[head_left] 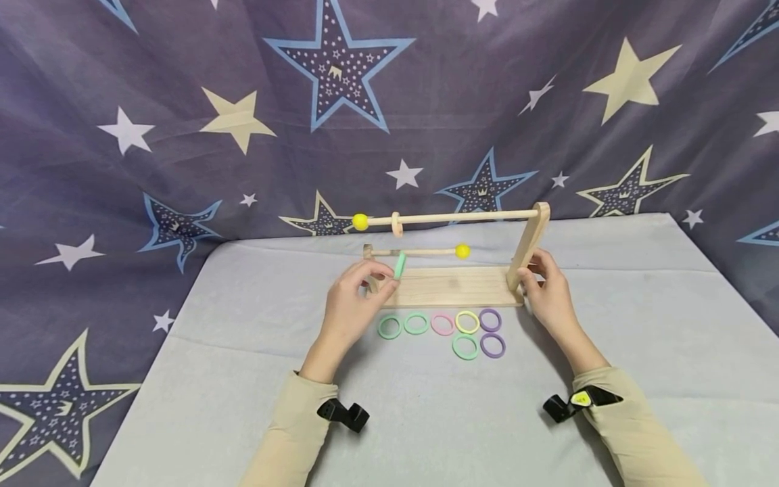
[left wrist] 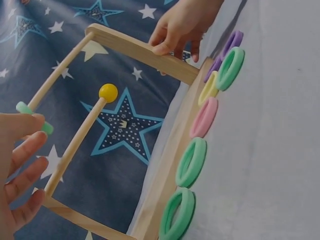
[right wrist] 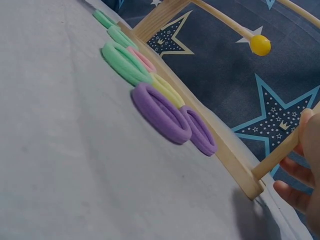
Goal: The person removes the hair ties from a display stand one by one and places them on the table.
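Observation:
My left hand [head_left: 354, 299] pinches a green ring [head_left: 399, 265] between thumb and fingers, seen edge-on near the short lower rod [head_left: 420, 252]. My right hand [head_left: 550, 292] holds the tall upright [head_left: 528, 247] of a wooden stand, near its foot. From that upright a long upper rod [head_left: 462, 217] runs left to a yellow ball [head_left: 360, 222]. One pale wooden-looking ring [head_left: 397, 225] hangs on it near that end. The lower rod ends in another yellow ball [head_left: 462, 251]. In the left wrist view the held green ring [left wrist: 47, 128] is partly hidden by fingers.
Several loose rings lie in front of the wooden base [head_left: 450, 287]: green [head_left: 390, 337], pink [head_left: 442, 333], yellow [head_left: 467, 331] and purple [head_left: 493, 356] ones. Grey cloth [head_left: 426, 419] covers the table, and a star-patterned curtain [head_left: 438, 88] hangs behind it.

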Available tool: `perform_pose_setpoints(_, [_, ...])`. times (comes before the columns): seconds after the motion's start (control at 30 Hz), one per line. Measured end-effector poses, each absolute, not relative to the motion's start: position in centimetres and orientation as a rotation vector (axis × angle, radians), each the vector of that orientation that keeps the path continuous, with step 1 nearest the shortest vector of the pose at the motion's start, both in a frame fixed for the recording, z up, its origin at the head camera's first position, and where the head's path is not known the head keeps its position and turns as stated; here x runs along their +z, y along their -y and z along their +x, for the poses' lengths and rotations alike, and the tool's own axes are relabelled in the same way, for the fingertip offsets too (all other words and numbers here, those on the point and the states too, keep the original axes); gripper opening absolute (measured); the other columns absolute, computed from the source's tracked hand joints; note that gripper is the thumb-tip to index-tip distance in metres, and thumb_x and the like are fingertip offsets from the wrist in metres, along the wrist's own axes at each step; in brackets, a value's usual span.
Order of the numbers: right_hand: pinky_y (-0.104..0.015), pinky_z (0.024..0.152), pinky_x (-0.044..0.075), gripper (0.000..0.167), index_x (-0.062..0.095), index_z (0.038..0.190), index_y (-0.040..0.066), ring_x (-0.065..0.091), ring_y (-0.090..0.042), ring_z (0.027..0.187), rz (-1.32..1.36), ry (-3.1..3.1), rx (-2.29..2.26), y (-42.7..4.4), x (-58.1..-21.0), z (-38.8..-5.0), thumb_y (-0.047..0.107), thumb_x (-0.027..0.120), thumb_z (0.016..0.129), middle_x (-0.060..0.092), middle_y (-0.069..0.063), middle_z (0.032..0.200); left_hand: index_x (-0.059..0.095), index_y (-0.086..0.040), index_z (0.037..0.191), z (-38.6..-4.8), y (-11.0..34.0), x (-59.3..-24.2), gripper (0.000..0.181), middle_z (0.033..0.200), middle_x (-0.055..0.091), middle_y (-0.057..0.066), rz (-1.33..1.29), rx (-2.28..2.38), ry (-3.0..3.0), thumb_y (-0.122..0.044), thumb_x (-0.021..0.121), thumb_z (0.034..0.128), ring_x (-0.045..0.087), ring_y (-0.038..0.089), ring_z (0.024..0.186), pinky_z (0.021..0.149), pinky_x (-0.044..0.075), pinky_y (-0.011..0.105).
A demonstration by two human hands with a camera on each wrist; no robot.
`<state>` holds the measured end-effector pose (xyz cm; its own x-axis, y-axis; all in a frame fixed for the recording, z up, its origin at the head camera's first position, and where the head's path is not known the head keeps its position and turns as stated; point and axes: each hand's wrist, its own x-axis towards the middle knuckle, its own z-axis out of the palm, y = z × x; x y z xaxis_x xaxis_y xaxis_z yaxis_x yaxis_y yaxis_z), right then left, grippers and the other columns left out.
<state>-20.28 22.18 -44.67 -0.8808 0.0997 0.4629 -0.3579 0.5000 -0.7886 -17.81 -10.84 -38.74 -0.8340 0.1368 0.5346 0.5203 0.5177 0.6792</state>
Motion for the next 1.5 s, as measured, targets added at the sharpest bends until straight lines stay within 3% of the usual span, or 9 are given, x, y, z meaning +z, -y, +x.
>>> perform_pose_setpoints(0.1, [-0.008, 0.071, 0.042, 0.037, 0.05, 0.13, -0.008, 0.06, -0.04, 0.103, 0.215, 2.301, 1.355, -22.1, -44.7, -20.3, 0.002, 0.059, 0.096, 0.062, -0.029, 0.119, 0.072, -0.017, 0.092, -17.7, 10.8, -39.0, 0.01, 0.091, 0.067, -0.002, -0.589, -1.198, 2.375, -0.017, 0.079, 0.0856, 0.06, 0.015, 0.087, 0.076, 0.05, 0.044])
perform_pose_setpoints(0.27, [-0.008, 0.07, 0.043, 0.037, 0.05, 0.13, -0.008, 0.061, -0.038, 0.102, 0.213, 2.299, 1.356, -22.1, -44.6, -20.3, 0.002, 0.06, 0.096, 0.062, -0.028, 0.119, 0.071, -0.019, 0.093, -17.6, 10.5, -39.2, 0.011, 0.095, 0.069, -0.007, -0.704, -1.059, 2.433, -0.017, 0.079, 0.0856, 0.061, 0.011, 0.09, 0.079, 0.05, 0.035])
perform_pose_setpoints(0.73, [-0.009, 0.071, 0.043, 0.037, 0.051, 0.13, -0.007, 0.058, -0.006, 0.098, 0.206, 2.293, 1.358, -22.1, -44.5, -20.3, 0.003, 0.061, 0.096, 0.063, -0.027, 0.118, 0.07, -0.023, 0.093, -17.3, 9.5, -39.7, 0.011, 0.098, 0.07, -0.01, -0.925, -0.829, 2.528, -0.02, 0.079, 0.0859, 0.065, 0.011, 0.097, 0.084, 0.051, 0.034])
perform_pose_setpoints(0.8, [-0.009, 0.07, 0.043, 0.037, 0.051, 0.13, -0.007, 0.059, -0.01, 0.098, 0.208, 2.296, 1.353, -22.1, -44.5, -20.3, 0.003, 0.061, 0.095, 0.063, -0.027, 0.117, 0.071, -0.024, 0.094, -17.2, 9.3, -39.9, 0.011, 0.099, 0.07, -0.011, -0.928, -0.818, 2.556, -0.021, 0.079, 0.0863, 0.064, 0.011, 0.097, 0.084, 0.051, 0.034])
perform_pose_setpoints(0.93, [-0.008, 0.07, 0.043, 0.037, 0.051, 0.13, -0.008, 0.062, -0.031, 0.1, 0.216, 2.294, 1.36, -22.0, -44.5, -20.3, 0.002, 0.06, 0.096, 0.063, -0.028, 0.117, 0.07, -0.026, 0.094, -17.0, 9.0, -40.1, 0.012, 0.101, 0.069, -0.012, -0.922, -0.813, 2.638, -0.024, 0.079, 0.0859, 0.063, 0.011, 0.098, 0.085, 0.05, 0.038])
perform_pose_setpoints(1.07, [-0.008, 0.068, 0.043, 0.036, 0.05, 0.128, -0.012, 0.061, -0.009, 0.096, 0.219, 2.28, 1.374, -21.5, -43.5, -19.6, -0.003, 0.059, 0.095, 0.062, -0.032, 0.115, 0.07, -0.028, 0.093, -16.9, 8.7, -40.4, 0.012, 0.103, 0.07, -0.013, -0.938, -0.786, 2.697, -0.026, 0.079, 0.0859, 0.064, 0.012, 0.101, 0.089, 0.048, 0.043])
perform_pose_setpoints(1.17, [-0.008, 0.068, 0.043, 0.037, 0.05, 0.128, -0.013, 0.049, 0.012, 0.092, 0.221, 2.276, 1.377, -21.6, -43.5, -19.6, -0.006, 0.06, 0.093, 0.062, -0.033, 0.114, 0.071, -0.027, 0.094, -16.8, 8.4, -40.6, 0.01, 0.104, 0.07, -0.012, -0.977, -0.731, 2.709, -0.027, 0.077, 0.0873, 0.064, 0.012, 0.102, 0.093, 0.047, 0.041])
perform_pose_setpoints(1.5, [-0.008, 0.071, 0.043, 0.039, 0.051, 0.131, -0.008, 0.059, -0.005, 0.097, 0.209, 2.295, 1.37, -22.2, -44.5, -20.2, 0.005, 0.061, 0.095, 0.063, -0.028, 0.117, 0.072, -0.028, 0.094, -16.7, 8.2, -40.9, 0.008, 0.102, 0.07, -0.012, -1.072, -0.654, 2.736, -0.026, 0.077, 0.0877, 0.064, 0.01, 0.097, 0.096, 0.046, 0.033])
